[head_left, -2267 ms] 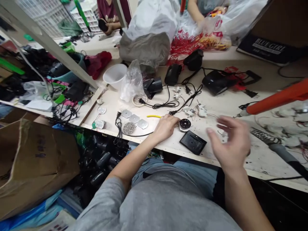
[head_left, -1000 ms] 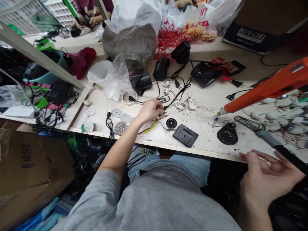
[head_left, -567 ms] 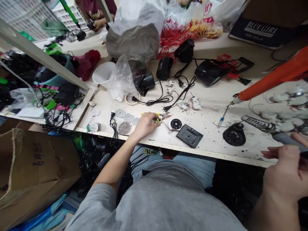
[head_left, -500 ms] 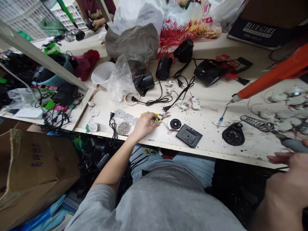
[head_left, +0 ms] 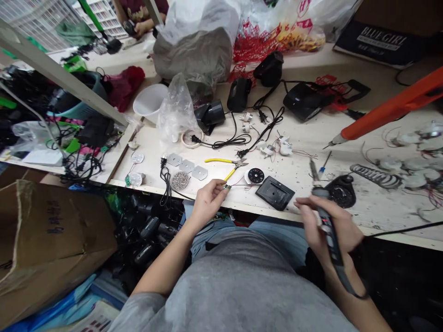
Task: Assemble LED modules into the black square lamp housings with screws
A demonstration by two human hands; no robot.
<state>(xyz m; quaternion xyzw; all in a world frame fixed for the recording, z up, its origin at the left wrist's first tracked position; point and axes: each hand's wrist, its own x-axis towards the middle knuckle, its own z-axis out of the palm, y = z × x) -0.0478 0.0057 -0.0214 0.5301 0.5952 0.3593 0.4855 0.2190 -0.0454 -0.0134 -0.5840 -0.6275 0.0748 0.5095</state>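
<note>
My left hand (head_left: 208,201) pinches a small circuit board (head_left: 226,186) with thin red and black wires at the bench's front edge. The wires lead toward a black round disc (head_left: 255,175) on a white part. Yellow-handled side cutters (head_left: 226,163) lie just above my left hand, not touching it. My right hand (head_left: 328,221) grips a black soldering iron (head_left: 323,207), its metal tip pointing up and away. A black rectangular plate (head_left: 275,192) lies to the left of the iron.
An orange hot glue gun (head_left: 391,110) lies across the bench at right, above a coiled iron holder (head_left: 375,176) and a heap of white parts. Black power cords and black housings lie at the back. A co-worker (head_left: 140,16) sits beyond. A cardboard box (head_left: 48,240) stands at lower left.
My right hand has come in from the lower right and now holds the soldering iron, gone from its coil holder. My left hand has drawn the small board toward the bench's edge, away from the cutters.
</note>
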